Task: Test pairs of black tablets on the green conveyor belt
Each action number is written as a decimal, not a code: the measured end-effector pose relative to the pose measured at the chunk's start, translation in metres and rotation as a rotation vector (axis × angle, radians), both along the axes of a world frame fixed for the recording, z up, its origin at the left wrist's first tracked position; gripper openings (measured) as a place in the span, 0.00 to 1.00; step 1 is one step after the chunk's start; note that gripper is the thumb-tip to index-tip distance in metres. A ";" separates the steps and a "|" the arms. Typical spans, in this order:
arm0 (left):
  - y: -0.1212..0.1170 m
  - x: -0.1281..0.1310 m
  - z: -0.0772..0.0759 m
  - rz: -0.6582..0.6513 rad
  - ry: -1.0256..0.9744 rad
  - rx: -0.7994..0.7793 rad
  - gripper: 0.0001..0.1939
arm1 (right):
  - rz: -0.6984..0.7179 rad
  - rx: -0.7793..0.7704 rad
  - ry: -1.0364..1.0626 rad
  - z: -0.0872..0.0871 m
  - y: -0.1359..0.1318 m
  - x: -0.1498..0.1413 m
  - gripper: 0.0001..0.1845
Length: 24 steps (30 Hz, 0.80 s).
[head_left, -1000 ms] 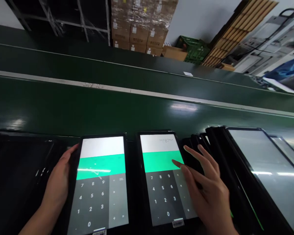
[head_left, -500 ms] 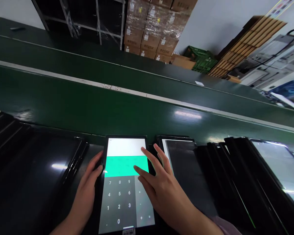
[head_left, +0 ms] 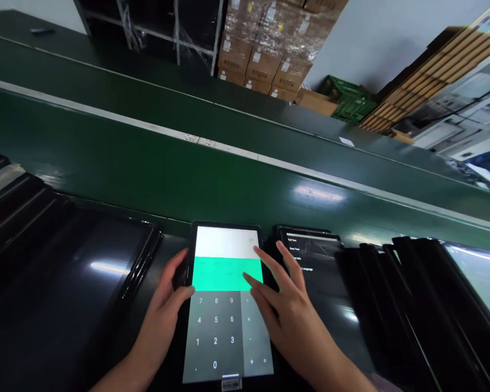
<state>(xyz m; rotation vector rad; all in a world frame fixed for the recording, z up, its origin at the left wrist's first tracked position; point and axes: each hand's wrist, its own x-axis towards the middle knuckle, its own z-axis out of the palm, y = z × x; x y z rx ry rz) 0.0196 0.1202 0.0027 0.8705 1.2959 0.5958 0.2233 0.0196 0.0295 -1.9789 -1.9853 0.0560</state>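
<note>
The left hand (head_left: pixel 160 316) grips the tablet (head_left: pixel 215 329) by its edge. The right hand (head_left: pixel 292 309), loosely spread, holds nothing, perhaps touching the screen (head_left: pixel 218 275).

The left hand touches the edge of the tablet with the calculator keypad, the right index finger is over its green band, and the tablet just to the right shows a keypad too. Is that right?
Not quite: the head view shows white lines of text on the right-hand tablet's dark screen, not a keypad.

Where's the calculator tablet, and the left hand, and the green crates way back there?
Calculator tablet (head_left: pixel 224 309), head view: its keypad.
Left hand (head_left: pixel 165 306), head view: its middle.
Green crates (head_left: pixel 351 101), head view: their side.
</note>
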 end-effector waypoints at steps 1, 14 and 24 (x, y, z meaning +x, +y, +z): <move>0.000 0.000 -0.001 -0.007 -0.011 -0.014 0.37 | -0.021 0.008 -0.003 -0.001 -0.001 0.001 0.17; 0.000 0.002 -0.002 -0.135 -0.030 0.128 0.44 | 0.194 -0.096 0.051 0.014 -0.008 -0.031 0.21; 0.001 0.003 0.000 -0.144 -0.019 0.085 0.45 | -0.113 0.031 -0.004 -0.002 -0.016 0.006 0.17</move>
